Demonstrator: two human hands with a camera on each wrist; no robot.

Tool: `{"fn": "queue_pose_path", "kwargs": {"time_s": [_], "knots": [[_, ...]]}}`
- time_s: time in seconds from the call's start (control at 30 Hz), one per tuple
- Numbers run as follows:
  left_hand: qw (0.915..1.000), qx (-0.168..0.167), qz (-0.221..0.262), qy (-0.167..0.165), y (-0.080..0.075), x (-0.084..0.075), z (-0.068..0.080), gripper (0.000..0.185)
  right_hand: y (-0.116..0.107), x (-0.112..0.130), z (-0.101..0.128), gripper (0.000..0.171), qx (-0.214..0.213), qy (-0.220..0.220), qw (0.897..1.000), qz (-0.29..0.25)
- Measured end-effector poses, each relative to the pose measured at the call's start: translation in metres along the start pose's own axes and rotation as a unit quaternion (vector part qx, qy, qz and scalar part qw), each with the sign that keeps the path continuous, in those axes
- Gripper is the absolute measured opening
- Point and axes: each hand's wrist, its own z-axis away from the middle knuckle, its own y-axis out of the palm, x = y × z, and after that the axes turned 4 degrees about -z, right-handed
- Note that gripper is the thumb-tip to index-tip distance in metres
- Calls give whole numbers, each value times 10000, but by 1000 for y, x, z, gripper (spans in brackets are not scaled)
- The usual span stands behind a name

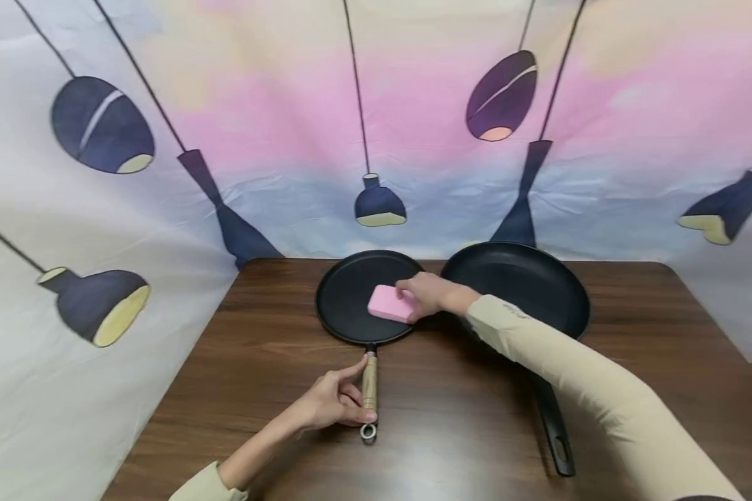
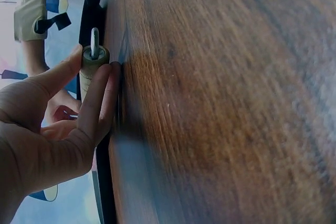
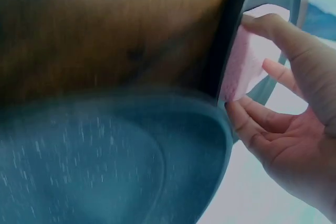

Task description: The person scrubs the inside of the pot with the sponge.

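Left hand [image 1: 332,402] grip: handle [image 1: 369,383] | right hand [image 1: 427,293] grip: sponge [image 1: 390,304] | 2 pans [image 1: 351,296]

Right hand [image 1: 427,295] covers the pink sponge's [image 1: 390,304] near end. Right sleeve [image 1: 576,376] hides part of the larger pan's handle [image 1: 554,431]. Right wrist view blurred; left forearm cut off at bottom edge.
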Motion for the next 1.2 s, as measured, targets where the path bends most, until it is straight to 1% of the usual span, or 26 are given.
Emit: {"fn": "queue_pose_path", "kwargs": {"time_s": [0.07,0.13,0.23,0.37,0.43,0.5,0.6,0.73,0.83,0.9,1.0,1.13,1.2], "knots": [[9999,-78,-40,-62,-7,1,7,103,4,17,-9,45,-129,-312,9994,-23],[9998,-128,-20,-117,-13,1,11,103,8,32,-17,45,-198,-466,9987,-27],[9999,-84,60,-100,-17,0,11,103,13,49,-27,44,-292,-517,9982,76],[9999,-46,-62,-81,-16,-1,8,103,20,66,-38,43,-389,-587,9974,122],[9998,-67,-139,-84,-15,-1,6,102,21,70,-44,44,-496,-508,9974,85],[9999,-19,-148,-57,-12,-3,4,102,24,72,-50,45,-610,-335,9975,86],[9999,2,-123,-58,-7,-4,2,101,27,70,-60,46,-857,4,9963,63],[10000,-8,-42,-71,1,-4,1,102,31,62,-75,47,-1088,473,9929,62],[9999,-34,32,-89,5,-3,2,101,33,55,-86,48,-1161,811,9899,37],[9999,-63,38,-106,5,-3,2,101,31,51,-89,48,-1192,988,9879,2],[9999,-108,30,-117,4,-3,3,101,27,42,-87,44,-1239,1262,9842,-47],[9998,-139,-18,-158,2,-2,3,102,20,23,-73,38,-1311,1659,9774,0],[9997,-169,-51,-186,1,-3,3,101,18,11,-67,36,-1365,1731,9753,87]]}}
